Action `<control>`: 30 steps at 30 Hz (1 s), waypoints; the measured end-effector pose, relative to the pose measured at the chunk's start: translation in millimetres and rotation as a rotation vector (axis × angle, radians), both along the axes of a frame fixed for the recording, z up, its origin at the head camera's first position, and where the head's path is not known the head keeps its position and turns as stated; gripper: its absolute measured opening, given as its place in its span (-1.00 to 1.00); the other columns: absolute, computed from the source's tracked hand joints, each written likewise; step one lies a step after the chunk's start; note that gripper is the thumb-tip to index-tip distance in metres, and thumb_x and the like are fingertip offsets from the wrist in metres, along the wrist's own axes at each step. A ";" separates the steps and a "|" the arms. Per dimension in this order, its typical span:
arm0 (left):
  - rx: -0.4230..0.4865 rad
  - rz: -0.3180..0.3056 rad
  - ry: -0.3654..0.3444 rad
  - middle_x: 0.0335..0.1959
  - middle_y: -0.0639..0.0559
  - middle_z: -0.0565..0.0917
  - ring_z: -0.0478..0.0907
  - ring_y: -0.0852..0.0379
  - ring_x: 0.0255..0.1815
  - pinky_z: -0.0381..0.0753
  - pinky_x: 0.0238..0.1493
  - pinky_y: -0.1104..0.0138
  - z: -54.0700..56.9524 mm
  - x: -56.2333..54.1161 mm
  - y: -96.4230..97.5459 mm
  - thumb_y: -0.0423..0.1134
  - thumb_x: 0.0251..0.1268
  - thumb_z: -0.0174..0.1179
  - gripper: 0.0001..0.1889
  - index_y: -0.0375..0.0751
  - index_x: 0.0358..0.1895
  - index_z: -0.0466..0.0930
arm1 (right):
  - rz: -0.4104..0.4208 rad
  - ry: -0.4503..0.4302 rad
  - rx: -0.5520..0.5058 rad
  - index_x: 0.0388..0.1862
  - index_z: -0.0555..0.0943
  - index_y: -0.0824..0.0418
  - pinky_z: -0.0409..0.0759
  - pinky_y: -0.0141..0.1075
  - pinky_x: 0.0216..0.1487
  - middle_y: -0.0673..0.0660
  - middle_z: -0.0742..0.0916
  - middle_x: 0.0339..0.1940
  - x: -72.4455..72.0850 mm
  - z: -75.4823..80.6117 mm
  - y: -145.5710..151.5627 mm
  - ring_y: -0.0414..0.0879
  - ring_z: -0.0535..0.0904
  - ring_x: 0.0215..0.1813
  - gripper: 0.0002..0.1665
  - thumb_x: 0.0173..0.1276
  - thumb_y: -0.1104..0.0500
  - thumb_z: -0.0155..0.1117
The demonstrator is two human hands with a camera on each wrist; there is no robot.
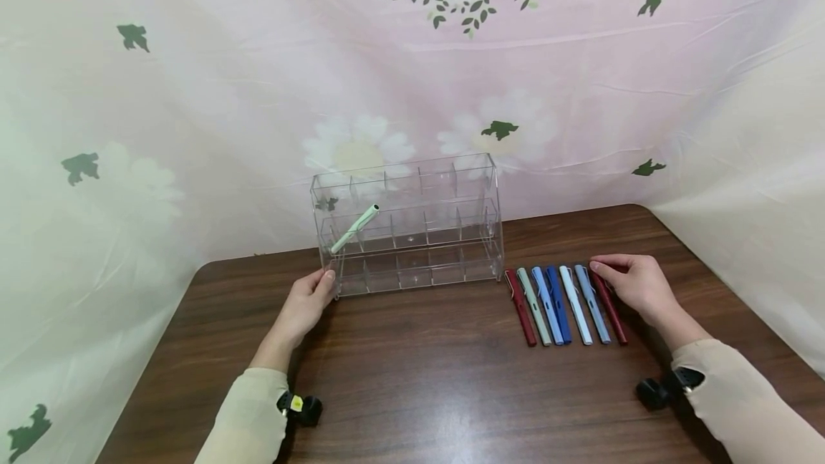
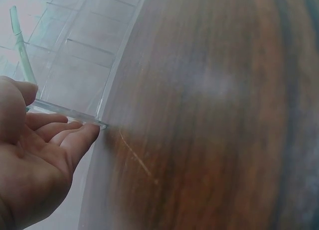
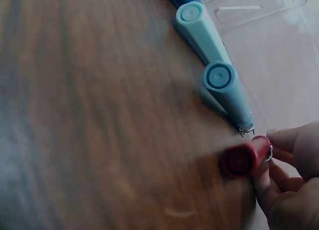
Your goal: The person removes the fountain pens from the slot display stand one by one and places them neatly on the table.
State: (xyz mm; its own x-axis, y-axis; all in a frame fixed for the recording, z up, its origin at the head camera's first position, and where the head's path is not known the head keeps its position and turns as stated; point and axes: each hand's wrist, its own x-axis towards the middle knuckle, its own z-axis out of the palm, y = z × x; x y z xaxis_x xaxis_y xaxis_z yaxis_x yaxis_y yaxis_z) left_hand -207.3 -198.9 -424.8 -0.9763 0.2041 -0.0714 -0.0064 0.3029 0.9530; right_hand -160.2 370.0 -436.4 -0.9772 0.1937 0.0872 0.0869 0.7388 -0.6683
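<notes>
A clear acrylic organizer with stepped rows of compartments stands at the back of the table. One mint-green pen leans to the right in its left side. My left hand grips the organizer's left side wall near the front bottom corner, thumb on one face and fingers on the other in the left wrist view. At the right end of a row of pens, my right hand pinches a dark red pen by its clip end. That pen appears to lie on the table; its round end faces the right wrist camera.
Left of the held pen lie a steel-blue pen, a pale blue pen, a dark blue pen, a light blue pen, a sage-green pen and another red pen. A patterned cloth hangs behind the brown table.
</notes>
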 end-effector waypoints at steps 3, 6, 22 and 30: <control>-0.007 -0.002 -0.001 0.62 -0.58 0.24 0.24 -0.36 0.67 0.41 0.60 0.04 -0.2 0.1 -0.3 -0.24 0.86 -0.22 -0.44 -0.68 0.60 0.14 | 0.004 -0.007 0.013 0.21 0.72 0.47 0.72 -0.01 -0.06 0.57 0.74 0.19 -0.2 -0.2 0.4 0.36 0.66 0.13 -0.51 0.70 0.04 0.22; -0.007 -0.005 0.002 0.62 -0.58 0.24 0.24 -0.36 0.67 0.42 0.60 0.04 -0.4 -0.5 -0.3 -0.23 0.87 -0.22 -0.43 -0.68 0.60 0.14 | 0.009 -0.013 0.021 0.21 0.72 0.48 0.68 0.31 0.10 0.59 0.72 0.21 -0.7 0.7 0.5 0.47 0.63 0.20 -0.52 0.71 0.06 0.21; -0.002 -0.006 0.005 0.63 -0.57 0.25 0.25 -0.35 0.67 0.42 0.61 0.04 2.3 -0.8 0.7 -0.23 0.86 -0.21 -0.43 -0.66 0.61 0.14 | 0.032 -0.007 0.146 0.15 0.72 0.50 0.76 0.23 -0.09 0.60 0.75 0.10 -3.9 5.6 -0.4 0.41 0.70 0.01 -0.59 0.63 0.14 0.27; -0.016 0.003 0.008 0.62 -0.56 0.27 0.27 -0.34 0.66 0.44 0.59 0.05 0.3 0.5 -0.5 -0.22 0.86 -0.20 -0.43 -0.65 0.61 0.15 | 0.032 -0.010 0.099 0.19 0.68 0.54 0.72 -0.19 -0.34 0.50 0.82 -0.10 -0.9 16.9 0.3 0.08 0.76 -0.22 -0.50 0.70 0.08 0.20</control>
